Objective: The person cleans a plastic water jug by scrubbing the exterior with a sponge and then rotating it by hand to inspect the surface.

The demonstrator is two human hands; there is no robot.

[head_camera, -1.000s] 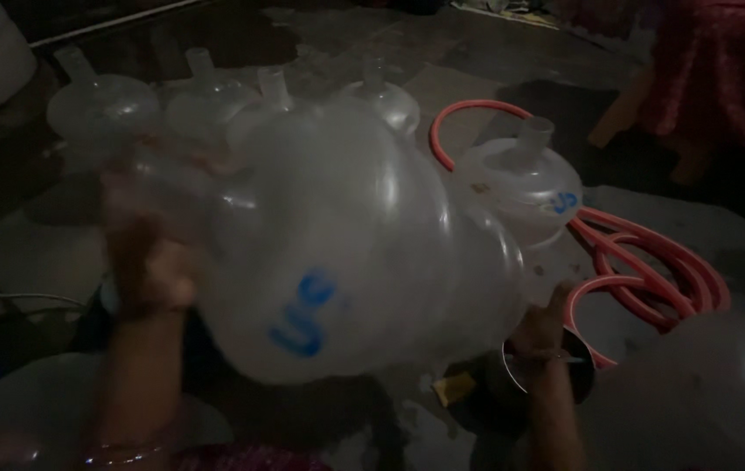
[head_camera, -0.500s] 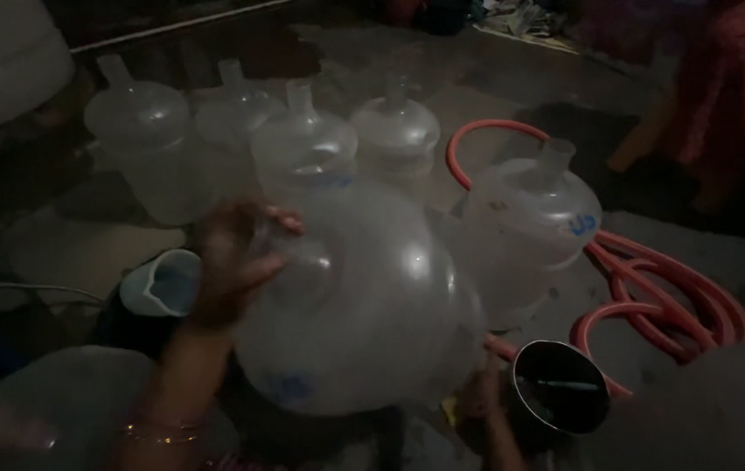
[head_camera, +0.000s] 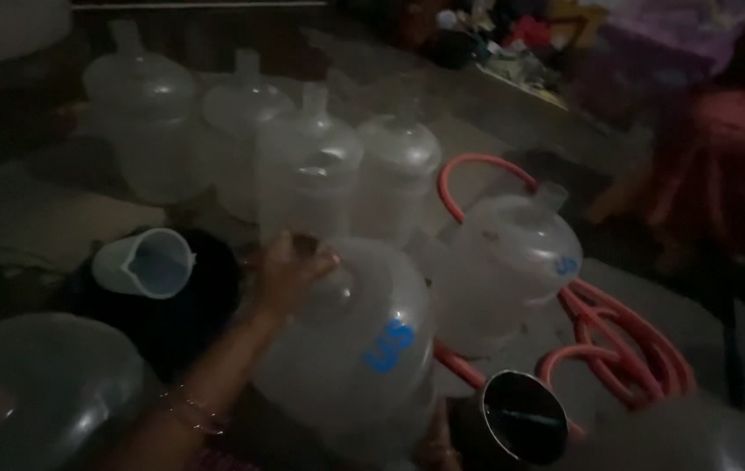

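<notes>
Dim light, floor-level work; the left hand is resting on top of a large translucent plastic water jug with a blue mark on its side, fingers curling over the jug's shoulder near the neck, gripping it there. The jug is standing on the floor near its lower edge in view, just in front of a cluster of similar clear narrow-necked plastic jugs lining up toward the far edge. The right hand is barely showing at the bottom edge, low beside the jug; cannot tell whether it is grasping anything. A round dark metal funnel is sitting just beside that hand. A pale plastic measuring jug is lying left of the left hand, and a coiled red hose is looping toward the right edge around another marked jug
</notes>
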